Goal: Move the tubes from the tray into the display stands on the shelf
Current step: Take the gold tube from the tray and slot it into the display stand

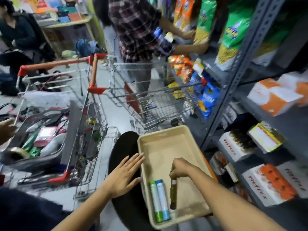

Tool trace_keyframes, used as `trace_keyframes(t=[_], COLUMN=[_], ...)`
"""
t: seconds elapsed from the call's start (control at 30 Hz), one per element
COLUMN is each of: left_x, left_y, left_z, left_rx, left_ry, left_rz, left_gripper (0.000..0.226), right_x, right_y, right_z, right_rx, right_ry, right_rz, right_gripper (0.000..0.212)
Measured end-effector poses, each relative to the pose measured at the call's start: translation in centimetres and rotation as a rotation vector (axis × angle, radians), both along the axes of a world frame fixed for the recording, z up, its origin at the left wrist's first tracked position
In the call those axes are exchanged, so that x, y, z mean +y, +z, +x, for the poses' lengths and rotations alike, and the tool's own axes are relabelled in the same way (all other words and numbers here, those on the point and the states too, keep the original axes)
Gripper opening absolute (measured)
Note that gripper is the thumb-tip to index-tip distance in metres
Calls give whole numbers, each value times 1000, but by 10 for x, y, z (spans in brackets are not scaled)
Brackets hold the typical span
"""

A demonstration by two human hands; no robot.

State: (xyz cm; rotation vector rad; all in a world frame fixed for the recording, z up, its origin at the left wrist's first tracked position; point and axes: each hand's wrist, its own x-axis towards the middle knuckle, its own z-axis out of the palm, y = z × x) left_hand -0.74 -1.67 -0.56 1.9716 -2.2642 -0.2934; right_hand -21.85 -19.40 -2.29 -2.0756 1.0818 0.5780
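Observation:
A beige tray (160, 139) rests on a black round stool (123, 147) below me. Two tubes lie side by side near its front left: a green-capped one (156, 200) and a blue-capped one (163, 199). My right hand (180, 168) pinches the top of a dark olive tube (173, 194), which hangs upright over the tray's floor. My left hand (126, 175) is flat with fingers spread, resting at the tray's left rim and holding nothing. The orange-and-white display boxes (270, 185) sit on the grey shelf at the right.
Two wire shopping carts (80, 124) (160, 100) stand to the left and ahead. A person in a plaid shirt (135, 29) works at the grey metal shelving (233, 84), which is packed with snack bags and boxes. Another hand (6, 129) enters at the far left.

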Motion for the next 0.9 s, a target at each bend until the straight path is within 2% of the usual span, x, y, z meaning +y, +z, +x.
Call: trace_keyframes(t=[0.17,0.3,0.4,0.5,0.57,0.63,0.7,0.73,0.8,0.9], left_x=[-117,-207,-242,-236,-215,-185,-155,-147,-130,-120], left_y=[101,214,296,357,386,404,417,417,419,417], left_z=[-71,-178,-285,-392,-467,-525,-573,-589,-625,-665], left_rx=[50,190,285,354,485,675,759,739,575,329], left_ry=[-196,-363,-557,-815,-924,-978,-1107,-1176,-1265,-1114], left_rz=[-269,-483,-594,-647,-641,-549,-469,-434,-388,-397], left_gripper=[69,71,73,74,69,55,42,39,38,34], right_x=[-30,-21,16,76,119,153,183,190,212,237], right_y=[134,273,380,472,522,558,588,598,617,640], right_z=[-75,-172,-258,-324,-365,-399,-431,-443,-470,-508], right_rx=[-232,-300,-314,-275,-279,-278,-271,-277,-240,-163], right_ry=[-32,-113,-225,-320,-432,-549,-660,-698,-787,-888], right_rz=[-181,-403,-590,-831,-927,-1009,-1076,-1082,-1111,-1115], right_gripper=[24,23,20,22,24,23,22,21,20,24])
